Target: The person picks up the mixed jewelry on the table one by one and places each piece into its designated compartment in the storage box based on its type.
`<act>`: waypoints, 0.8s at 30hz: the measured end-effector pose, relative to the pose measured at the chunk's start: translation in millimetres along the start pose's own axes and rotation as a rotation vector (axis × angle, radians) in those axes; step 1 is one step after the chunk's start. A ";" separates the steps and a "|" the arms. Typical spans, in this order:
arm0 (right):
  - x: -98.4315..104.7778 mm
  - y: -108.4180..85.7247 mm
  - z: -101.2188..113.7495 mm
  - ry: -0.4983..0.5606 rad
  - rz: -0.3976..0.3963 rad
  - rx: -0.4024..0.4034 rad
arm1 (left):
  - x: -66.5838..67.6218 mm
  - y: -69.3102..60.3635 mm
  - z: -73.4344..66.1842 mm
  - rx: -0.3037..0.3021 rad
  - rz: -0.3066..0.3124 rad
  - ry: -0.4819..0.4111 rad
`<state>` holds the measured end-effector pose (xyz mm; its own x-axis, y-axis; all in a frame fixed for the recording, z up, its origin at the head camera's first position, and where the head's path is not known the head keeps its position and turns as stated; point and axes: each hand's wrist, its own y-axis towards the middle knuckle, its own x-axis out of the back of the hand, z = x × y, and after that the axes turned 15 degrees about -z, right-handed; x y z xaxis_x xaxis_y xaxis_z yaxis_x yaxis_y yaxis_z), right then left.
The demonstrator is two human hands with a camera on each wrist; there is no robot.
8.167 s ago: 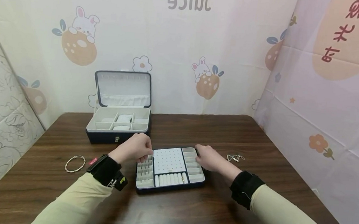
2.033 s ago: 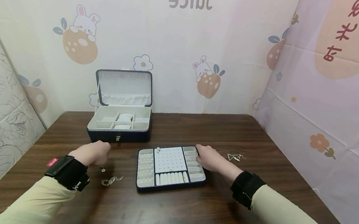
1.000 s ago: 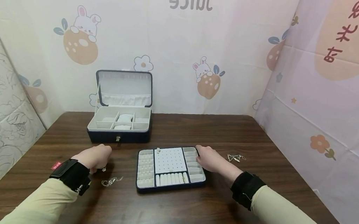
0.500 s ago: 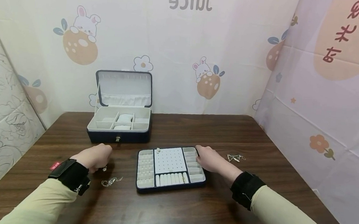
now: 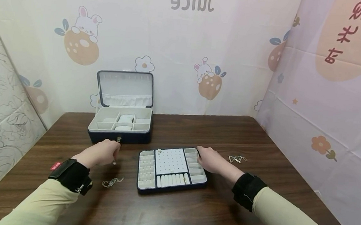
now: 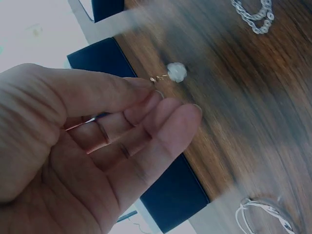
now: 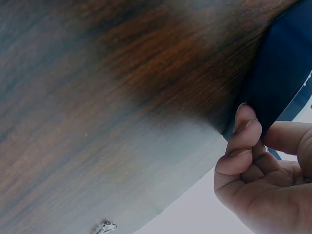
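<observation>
In the left wrist view, thumb and fingertips of my left hand (image 5: 102, 153) pinch an earring (image 6: 177, 72) with a white flower-like head on a thin gold-coloured post. It hangs just above the table, left of a dark blue jewelry tray (image 5: 147, 189). My right hand (image 5: 211, 160) grips the tray's far right corner, thumb on the inner side and fingers curled outside. A small pale earring (image 5: 159, 151) sits at the top left of the tray's white perforated panel (image 5: 171, 161). Among the ring rolls, a gold-coloured ring (image 5: 185, 180) shows at the right end.
Behind stands a dark blue jewelry box (image 5: 134, 137), lid raised, with white compartments and cushions. A silvery chain (image 5: 112, 182) lies left of the tray, another chain (image 5: 237, 159) to the right. A twisted bangle (image 6: 268, 214) lies near my left hand, hidden in the head view.
My left hand came from over the tray to the table at left, took hold of the white-headed earring, and now raises it slightly away and rightward. My right hand keeps its grip.
</observation>
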<state>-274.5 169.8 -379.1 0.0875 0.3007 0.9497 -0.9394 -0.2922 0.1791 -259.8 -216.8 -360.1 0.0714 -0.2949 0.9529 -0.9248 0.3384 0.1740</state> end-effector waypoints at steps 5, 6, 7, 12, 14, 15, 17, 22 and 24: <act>0.7 -0.4 0.1 0.001 0.002 -0.001 | 2.0 2.0 -8.9 0.002 -0.014 -0.033; 0.8 -0.4 0.2 0.002 0.003 -0.002 | 2.4 2.9 -10.8 -0.001 -0.016 -0.035; 1.0 -0.4 0.2 0.002 0.004 -0.004 | 2.9 3.9 -12.5 -0.002 -0.017 -0.037; 1.7 -0.1 0.8 0.009 0.012 -0.014 | 6.4 9.4 -20.6 -0.039 -0.035 -0.048; 1.8 0.1 1.3 0.012 0.013 -0.013 | 7.3 11.4 -23.4 -0.052 -0.044 -0.059; 1.6 0.1 1.1 0.011 0.014 -0.014 | 7.5 12.3 -24.6 -0.059 -0.049 -0.066; 1.3 0.4 0.9 0.010 0.014 -0.012 | 7.0 13.9 -26.8 -0.077 -0.068 -0.084; 0.7 0.5 0.1 0.012 0.011 -0.007 | 5.9 17.3 -32.1 -0.108 -0.100 -0.134; 0.8 0.3 -0.1 0.010 0.010 -0.004 | 5.8 18.7 -34.2 -0.103 -0.093 -0.150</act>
<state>-274.7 170.0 -378.2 0.0752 0.3073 0.9486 -0.9417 -0.2911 0.1689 -263.9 -181.6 -342.8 0.0908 -0.4561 0.8853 -0.8732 0.3909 0.2909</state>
